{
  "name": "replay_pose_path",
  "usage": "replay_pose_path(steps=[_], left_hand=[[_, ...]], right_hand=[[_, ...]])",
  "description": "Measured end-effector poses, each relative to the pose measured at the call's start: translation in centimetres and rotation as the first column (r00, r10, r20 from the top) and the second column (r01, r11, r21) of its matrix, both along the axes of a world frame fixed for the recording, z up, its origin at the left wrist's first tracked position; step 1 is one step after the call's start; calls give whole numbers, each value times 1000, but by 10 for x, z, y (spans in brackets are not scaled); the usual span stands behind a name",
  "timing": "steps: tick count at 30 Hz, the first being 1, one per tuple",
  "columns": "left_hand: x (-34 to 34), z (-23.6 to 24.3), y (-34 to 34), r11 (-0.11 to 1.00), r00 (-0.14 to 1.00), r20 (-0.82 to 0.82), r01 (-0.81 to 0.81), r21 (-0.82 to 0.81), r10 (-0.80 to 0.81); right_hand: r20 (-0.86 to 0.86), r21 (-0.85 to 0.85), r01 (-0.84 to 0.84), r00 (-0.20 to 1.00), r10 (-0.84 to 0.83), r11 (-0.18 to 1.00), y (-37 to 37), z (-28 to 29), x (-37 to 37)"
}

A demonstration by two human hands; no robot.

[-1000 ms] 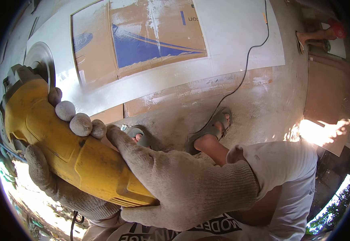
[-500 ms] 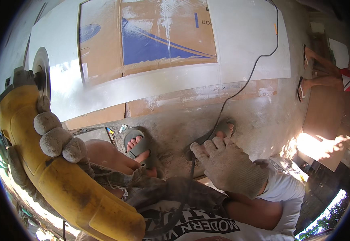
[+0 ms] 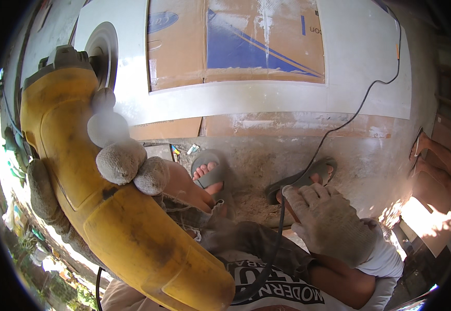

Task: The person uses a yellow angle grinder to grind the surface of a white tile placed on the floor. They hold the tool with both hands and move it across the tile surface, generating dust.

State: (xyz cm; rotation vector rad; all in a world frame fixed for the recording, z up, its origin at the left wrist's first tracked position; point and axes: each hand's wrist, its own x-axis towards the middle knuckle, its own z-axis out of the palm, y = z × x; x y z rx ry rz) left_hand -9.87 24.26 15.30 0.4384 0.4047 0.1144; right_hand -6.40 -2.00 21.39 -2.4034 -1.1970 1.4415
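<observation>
My left hand (image 3: 117,150), in a dusty knit glove, is wrapped round the body of a yellow angle grinder (image 3: 127,223). Its fingers show on the grinder's right side and the thumb on the left. The grinder's disc (image 3: 105,54) looks blurred and stands upright, over the left part of a white sheet (image 3: 360,93). Pale dust hangs around the gloved fingers. Near my right knee, my gloved right hand (image 3: 337,223) has its fingers curled against the black power cord (image 3: 334,129), which bends at the fingertips. The palm side is hidden.
A rectangular opening in the sheet shows brown and blue cardboard (image 3: 267,52). A cardboard strip (image 3: 287,124) runs along its near edge. My sandalled feet (image 3: 207,176) stand on the dusty floor. At the right are another person's bare legs (image 3: 438,155) beside a board (image 3: 427,217).
My view has swung left, so most things sit further right in the picture. The grinder stays in my left hand. The other person's feet have shifted closer together.
</observation>
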Motion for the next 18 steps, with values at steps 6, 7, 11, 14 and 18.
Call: replay_pose_path(steps=[6,7,11,14,18], left_hand=[[-9,23,34,999,999,36,-21,45,19],[-11,28,41,998,999,39,-16,53,14],[-11,44,74,999,999,36,37,35,-38],[-10,48,91,997,996,15,83,3,-83],[-9,43,95,998,1000,-5,28,-55,-28]], right_hand=[[77,67,-56,996,51,996,-6,-6,-1],[79,50,-73,994,69,996,-8,-7,-1],[31,-75,-201,979,203,977,-13,-11,1],[72,-43,-183,980,186,982,-16,-15,0],[114,-15,-189,975,190,982,-23,-22,0]])
